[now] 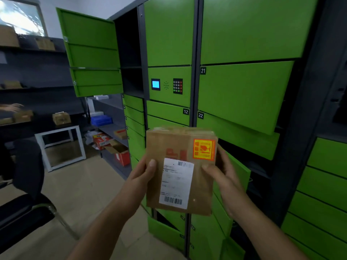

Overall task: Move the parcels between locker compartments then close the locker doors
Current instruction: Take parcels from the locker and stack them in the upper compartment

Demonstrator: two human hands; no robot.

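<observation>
Both forearms are reaching in from 6 o'clock, holding one parcel (180, 171) upright at centre frame, clear of any shelf and just in front of the green locker bank (244, 91). Left hand (142, 173) is clamping the parcel's left edge, thumb on the front face beside the white shipping label (176, 182), remaining fingers hidden behind. Right hand (223, 175) is doing the same on the right edge, thumb tip landing just below the orange sticker (203, 149). Both hands are closed around the box; nothing else in either. My read: parcel is in transit between compartments, no target committed yet. Open options: doors hanging ajar at 3 o'clock under the number 22 tag (200, 115), with a dark gap showing behind the box, and a tall open door (93, 53) at 10–11 o'clock exposing dark empty bays (129, 53). To do this well: keep the two-sided grip, rotate the box flat before insertion, lead with the narrow edge, and clear the tilted door lips at 3–4 o'clock so a corner isn't catching. Slide fully in before letting go, otherwise the door likely won't latch. Keypad and blue screen (155, 84) are sitting at 12 o'clock, untouched. Shelving with other boxes (61, 118) at 9 o'clock is blurred; someone else's hand (13, 107) is showing there.
</observation>
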